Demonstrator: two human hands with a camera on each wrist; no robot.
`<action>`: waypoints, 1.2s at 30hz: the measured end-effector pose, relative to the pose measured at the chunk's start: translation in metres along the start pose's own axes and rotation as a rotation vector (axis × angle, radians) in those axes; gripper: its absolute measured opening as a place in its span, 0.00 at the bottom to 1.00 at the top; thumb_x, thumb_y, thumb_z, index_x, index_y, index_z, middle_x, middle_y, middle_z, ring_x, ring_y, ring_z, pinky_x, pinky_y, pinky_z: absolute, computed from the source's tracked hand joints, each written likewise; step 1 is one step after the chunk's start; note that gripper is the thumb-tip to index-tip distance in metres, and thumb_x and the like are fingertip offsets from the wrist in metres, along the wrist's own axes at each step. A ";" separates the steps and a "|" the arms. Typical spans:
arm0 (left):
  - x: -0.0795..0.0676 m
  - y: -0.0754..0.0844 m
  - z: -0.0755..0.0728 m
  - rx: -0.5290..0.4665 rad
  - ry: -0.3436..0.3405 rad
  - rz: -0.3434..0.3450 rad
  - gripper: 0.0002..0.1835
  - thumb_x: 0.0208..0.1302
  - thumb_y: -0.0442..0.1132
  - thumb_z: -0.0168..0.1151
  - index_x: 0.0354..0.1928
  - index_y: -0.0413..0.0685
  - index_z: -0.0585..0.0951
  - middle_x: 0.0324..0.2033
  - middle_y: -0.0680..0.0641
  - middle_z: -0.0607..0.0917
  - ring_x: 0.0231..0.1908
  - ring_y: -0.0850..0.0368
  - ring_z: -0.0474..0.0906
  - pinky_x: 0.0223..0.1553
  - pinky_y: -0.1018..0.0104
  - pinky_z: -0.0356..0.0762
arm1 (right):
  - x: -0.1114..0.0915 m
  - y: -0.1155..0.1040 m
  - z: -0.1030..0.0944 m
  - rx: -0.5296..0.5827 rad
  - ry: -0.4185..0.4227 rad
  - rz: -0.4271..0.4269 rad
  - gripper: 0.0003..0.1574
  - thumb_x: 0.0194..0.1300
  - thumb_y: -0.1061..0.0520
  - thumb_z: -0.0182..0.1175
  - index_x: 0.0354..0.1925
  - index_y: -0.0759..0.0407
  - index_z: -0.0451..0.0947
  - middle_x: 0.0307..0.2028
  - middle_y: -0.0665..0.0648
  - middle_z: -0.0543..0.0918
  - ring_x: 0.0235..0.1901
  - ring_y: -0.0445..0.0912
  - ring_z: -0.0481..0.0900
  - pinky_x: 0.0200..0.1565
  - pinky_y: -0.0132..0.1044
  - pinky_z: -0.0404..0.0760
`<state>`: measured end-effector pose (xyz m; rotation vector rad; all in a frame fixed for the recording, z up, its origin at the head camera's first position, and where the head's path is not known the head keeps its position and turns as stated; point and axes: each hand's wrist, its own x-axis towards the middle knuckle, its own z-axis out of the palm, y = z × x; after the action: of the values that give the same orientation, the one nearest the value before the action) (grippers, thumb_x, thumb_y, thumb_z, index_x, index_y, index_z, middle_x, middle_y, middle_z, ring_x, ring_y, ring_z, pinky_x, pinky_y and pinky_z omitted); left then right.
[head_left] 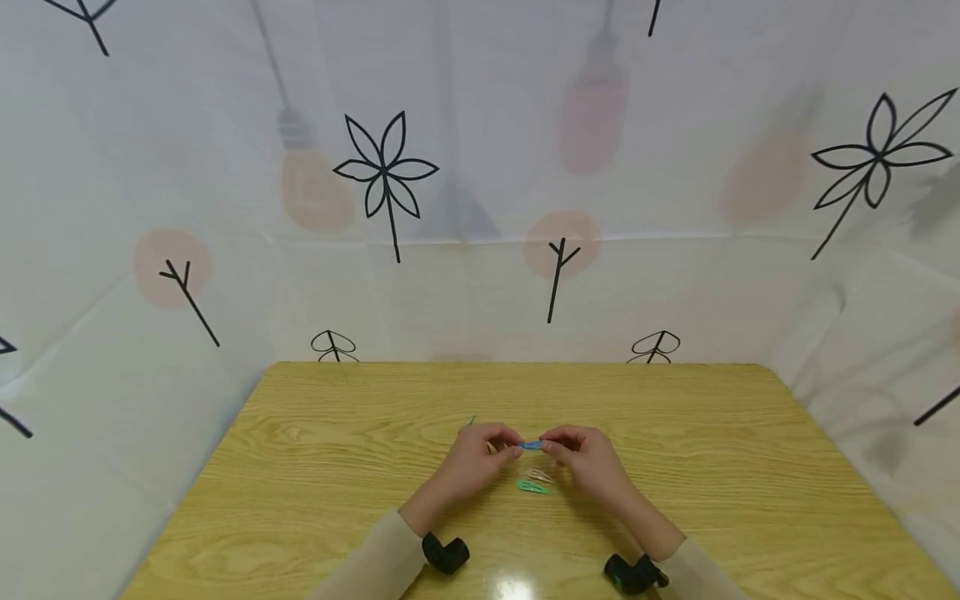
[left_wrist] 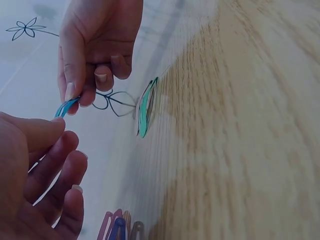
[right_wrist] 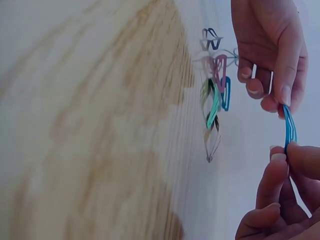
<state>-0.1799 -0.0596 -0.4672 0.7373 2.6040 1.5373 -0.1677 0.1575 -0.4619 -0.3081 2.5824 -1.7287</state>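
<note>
A blue snap hair clip [head_left: 532, 446] is held over the table between both hands. My left hand [head_left: 477, 457] pinches one end between thumb and fingertips, and my right hand [head_left: 590, 460] pinches the other. In the right wrist view the clip [right_wrist: 290, 127] looks slightly bowed. Below the hands a green hair clip [head_left: 532, 487] lies on the table, with a pale beige clip [head_left: 539, 476] just beyond it. Close to the left hand, the left wrist view shows several more clips, among them a blue one [left_wrist: 118, 230], cut off by the frame's edge.
The wooden table [head_left: 300, 467] runs back to a white patterned cloth [head_left: 465, 292], which also hangs at both sides. Past the left hand the tip of a thin dark clip [head_left: 471, 421] shows. Black cameras [head_left: 446, 554] sit on both wrists.
</note>
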 end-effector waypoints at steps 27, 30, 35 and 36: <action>0.013 -0.005 0.012 0.261 -0.070 0.005 0.03 0.65 0.39 0.69 0.35 0.57 0.89 0.32 0.63 0.84 0.28 0.71 0.74 0.31 0.73 0.73 | -0.002 0.003 -0.002 -0.194 0.005 0.100 0.03 0.61 0.62 0.69 0.31 0.59 0.84 0.24 0.49 0.80 0.25 0.43 0.73 0.28 0.34 0.72; 0.015 -0.005 0.013 0.336 -0.083 0.023 0.02 0.65 0.40 0.69 0.35 0.57 0.89 0.31 0.63 0.83 0.27 0.72 0.73 0.30 0.74 0.72 | -0.002 0.003 -0.002 -0.228 0.003 0.102 0.04 0.61 0.61 0.70 0.30 0.58 0.84 0.24 0.48 0.81 0.25 0.43 0.73 0.30 0.36 0.72; 0.017 -0.007 0.016 0.391 -0.096 0.049 0.02 0.65 0.41 0.69 0.36 0.58 0.89 0.31 0.63 0.83 0.27 0.72 0.72 0.31 0.75 0.72 | -0.002 0.003 -0.002 -0.253 0.009 0.107 0.04 0.60 0.61 0.70 0.29 0.57 0.84 0.26 0.48 0.82 0.28 0.43 0.74 0.33 0.38 0.73; 0.017 -0.007 0.016 0.395 -0.095 0.053 0.02 0.65 0.41 0.69 0.36 0.58 0.89 0.31 0.63 0.83 0.27 0.72 0.72 0.31 0.75 0.71 | -0.002 0.003 -0.002 -0.257 0.010 0.107 0.04 0.60 0.61 0.70 0.29 0.57 0.85 0.26 0.48 0.83 0.28 0.43 0.74 0.33 0.38 0.73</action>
<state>-0.1933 -0.0428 -0.4779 0.8834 2.8660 0.9729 -0.1665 0.1610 -0.4636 -0.1608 2.7726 -1.3706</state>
